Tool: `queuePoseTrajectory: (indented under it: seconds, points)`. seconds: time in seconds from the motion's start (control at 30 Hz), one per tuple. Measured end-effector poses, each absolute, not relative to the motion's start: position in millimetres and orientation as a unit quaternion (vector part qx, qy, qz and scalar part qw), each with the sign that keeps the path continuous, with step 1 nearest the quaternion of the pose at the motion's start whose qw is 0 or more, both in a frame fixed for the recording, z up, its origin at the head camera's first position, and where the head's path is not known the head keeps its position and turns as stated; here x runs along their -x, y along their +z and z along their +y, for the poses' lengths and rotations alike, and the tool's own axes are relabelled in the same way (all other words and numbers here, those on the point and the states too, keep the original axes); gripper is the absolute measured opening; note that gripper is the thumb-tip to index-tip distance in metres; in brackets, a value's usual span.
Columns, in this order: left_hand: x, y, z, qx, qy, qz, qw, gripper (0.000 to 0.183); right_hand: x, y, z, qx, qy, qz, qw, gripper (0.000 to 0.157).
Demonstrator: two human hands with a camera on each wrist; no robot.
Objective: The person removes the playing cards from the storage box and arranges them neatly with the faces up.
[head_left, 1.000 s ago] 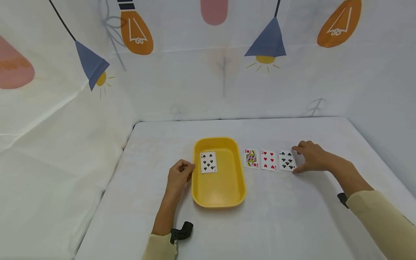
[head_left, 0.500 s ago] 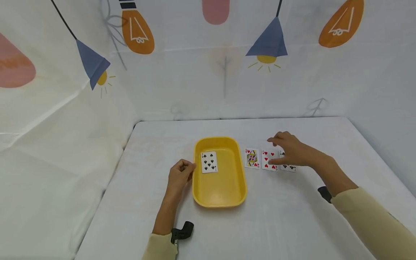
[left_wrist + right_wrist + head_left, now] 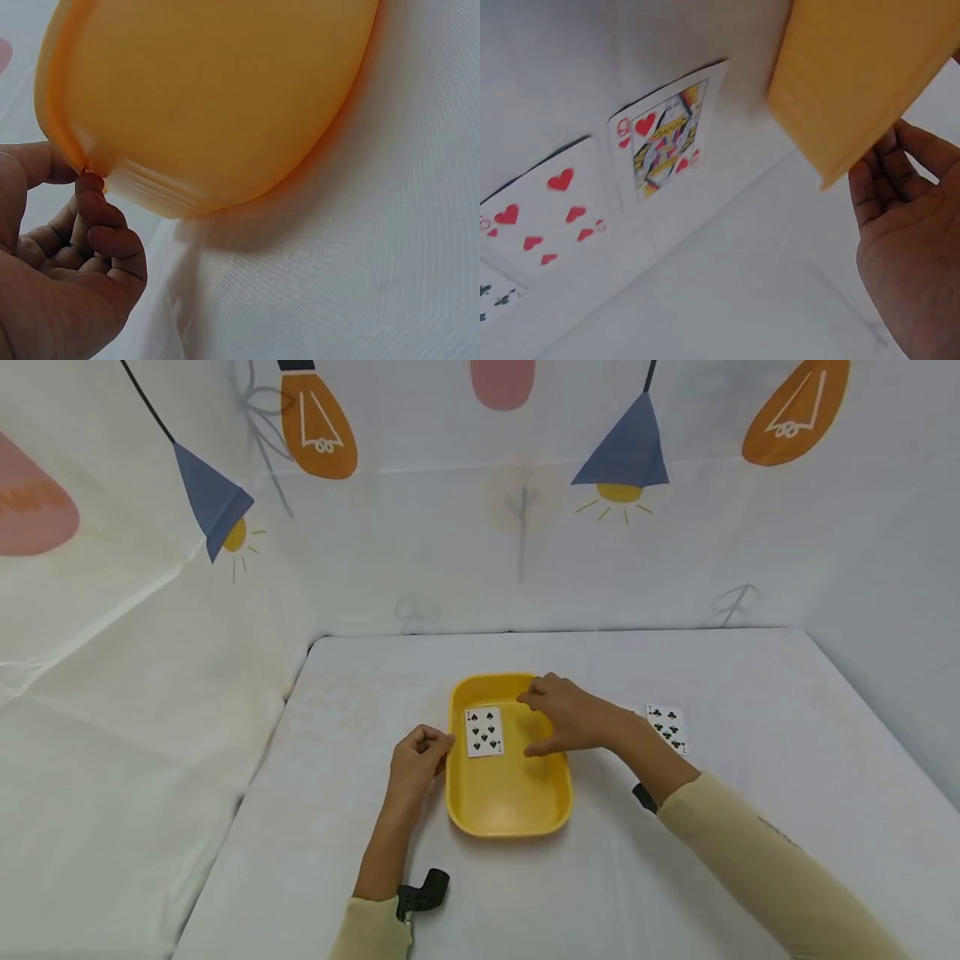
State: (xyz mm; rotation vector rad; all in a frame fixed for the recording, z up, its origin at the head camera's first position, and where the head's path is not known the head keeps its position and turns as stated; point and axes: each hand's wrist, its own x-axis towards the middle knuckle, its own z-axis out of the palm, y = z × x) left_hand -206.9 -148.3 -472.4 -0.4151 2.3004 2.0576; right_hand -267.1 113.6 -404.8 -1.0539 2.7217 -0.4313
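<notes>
A yellow tray (image 3: 510,802) sits on the white-covered table, and my left hand (image 3: 416,768) pinches its left rim between thumb and fingers. The left wrist view shows that pinch on the rim from close by. Inside the tray, near its upper left, the seven of spades (image 3: 484,732) lies face up. My right hand (image 3: 573,717) hovers over the tray's right side, thumb and fingers apart, with nothing seen between them. To the right lies the seven of clubs (image 3: 669,728). In the right wrist view the queen of hearts (image 3: 667,139) and six of hearts (image 3: 544,214) lie face up.
White cloth covers the table (image 3: 360,693), and a printed white curtain (image 3: 435,552) hangs behind it and along the sides. In the head view my right forearm hides most of the row of cards right of the tray.
My right hand has moved left from beside the seven of clubs, across the card row, to above the tray. My left hand stays on the rim, and the cards lie as before.
</notes>
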Motion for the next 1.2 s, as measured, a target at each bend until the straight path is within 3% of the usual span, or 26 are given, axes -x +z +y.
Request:
queuePoseTrajectory:
  seconds: [0.4,0.8,1.2]
  points:
    - [208.7,-469.5,-148.2,0.126,0.662,0.739,0.005,0.016,286.7,-425.1,65.6,0.334,-0.043,0.933,0.126,0.086]
    - [205.0,-471.6,-146.8,0.126,0.658,0.742,0.009,0.017,299.1,-434.3,54.7,0.341,-0.025,0.928,0.149,0.072]
    - [207.5,-472.8,-147.5,0.13,0.649,0.75,0.01,0.016,287.6,-416.9,80.0,0.352,-0.055,0.93,0.094,0.078]
